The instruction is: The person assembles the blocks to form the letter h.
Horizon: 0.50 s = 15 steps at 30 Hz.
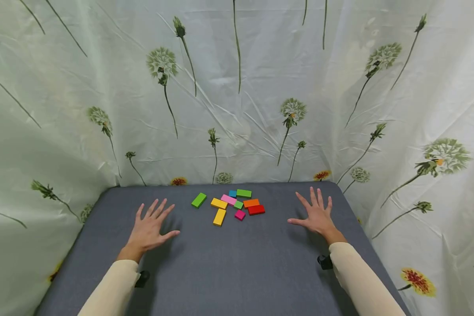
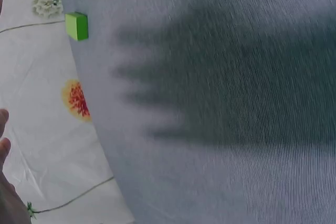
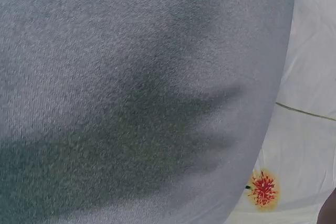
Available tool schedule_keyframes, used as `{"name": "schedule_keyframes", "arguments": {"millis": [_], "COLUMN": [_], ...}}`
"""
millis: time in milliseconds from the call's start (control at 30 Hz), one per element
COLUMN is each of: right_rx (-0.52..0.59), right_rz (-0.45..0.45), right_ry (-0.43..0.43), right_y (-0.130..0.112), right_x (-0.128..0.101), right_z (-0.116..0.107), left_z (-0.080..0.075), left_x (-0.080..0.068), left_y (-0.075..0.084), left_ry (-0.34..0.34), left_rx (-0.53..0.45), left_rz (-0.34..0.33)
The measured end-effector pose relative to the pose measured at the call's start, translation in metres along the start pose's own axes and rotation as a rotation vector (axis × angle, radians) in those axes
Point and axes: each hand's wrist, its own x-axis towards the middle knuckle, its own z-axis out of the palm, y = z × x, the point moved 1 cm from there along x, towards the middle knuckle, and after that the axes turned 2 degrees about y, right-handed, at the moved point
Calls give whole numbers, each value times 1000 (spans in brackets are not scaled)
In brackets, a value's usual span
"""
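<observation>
Both hands hover over the dark grey table with fingers spread, holding nothing. My left hand (image 1: 150,228) is left of a loose group of coloured blocks; my right hand (image 1: 317,216) is to their right. Nearest the left hand lies a green block (image 1: 199,200), also in the left wrist view as a green block (image 2: 77,26). Two yellow blocks (image 1: 219,217), a pink block (image 1: 228,200), a blue block (image 1: 232,193), a small green block (image 1: 238,205) and a magenta block (image 1: 240,215) lie mid-group. A red block (image 1: 256,210) and an orange block (image 1: 251,202) are nearest the right hand.
Another green block (image 1: 244,193) lies at the back of the group. The grey table (image 1: 237,272) ends at a white curtain (image 1: 245,131) printed with dandelions, which rises behind it and along both sides. Each wrist wears a small black camera, one below the left sleeve (image 1: 112,285).
</observation>
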Motion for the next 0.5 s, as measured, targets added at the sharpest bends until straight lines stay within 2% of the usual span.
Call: {"name": "schedule_keyframes", "arguments": {"millis": [300,500], "right_rx": [39,80], "right_rz": [-8,-16], "right_ry": [17,17], "right_y": [-18,-32], "right_x": [8,17], "right_z": [2,9], "left_z": [15,25], "left_x": [18,27], "left_y": [23,34], "left_ry": [34,11], "left_rx": [-40,-15], "left_rz": [78,50]}}
